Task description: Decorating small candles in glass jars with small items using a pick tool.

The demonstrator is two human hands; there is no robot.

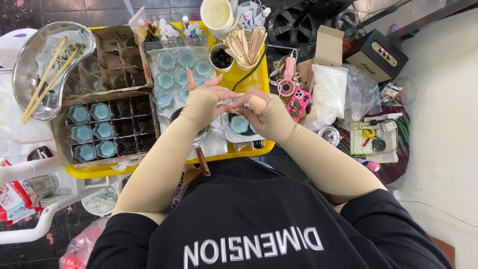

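Note:
My left hand (206, 93) and my right hand (255, 105) meet fingertip to fingertip above the yellow tray (149, 168). Both arms wear beige sleeves, and there is a ring on my right hand. Two left fingers stick up; the right fingers are curled. Whether something small is pinched between the hands is too small to tell. Just below them sits a blue flower-shaped piece (239, 124) in a small dark holder. Under my left forearm lies a pan with a wooden handle (202, 160).
A cardboard divider box (124, 127) holds several blue pieces, with more on a white sheet (179, 69). A metal kidney dish with chopsticks (45, 69) is at left. Wooden sticks (246, 44), a bowl of dark beads (221, 58), a pink fan (287, 82), a bag of white granules (328, 89) and a speaker (376, 55) stand behind and right.

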